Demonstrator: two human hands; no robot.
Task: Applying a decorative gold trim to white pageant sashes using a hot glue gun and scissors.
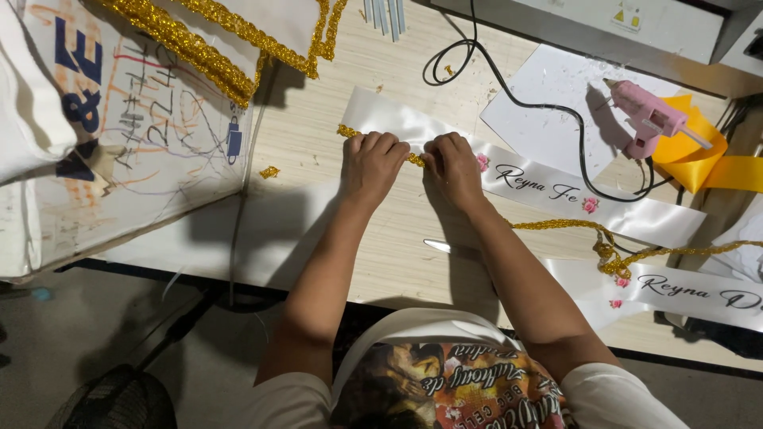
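Note:
My left hand [370, 165] and my right hand [455, 167] rest side by side, fingers curled down, on a white satin sash [556, 191] with script lettering and small pink flowers. Both press a strip of gold glitter trim [347, 131] against the sash's near edge; a short bit of the trim shows between the two hands and at the left of my left hand. The loose rest of the gold trim [612, 254] trails off to the right over the wooden table [334, 56].
A pink glue gun [648, 119] stands on white paper at the upper right, its black cord [477, 56] looping across the table. Yellow ribbon [707, 159] lies beside it. Scissors [449, 248] sit under my right forearm. A second white sash [683, 294] lies lower right; gold-edged fabric [207, 40] upper left.

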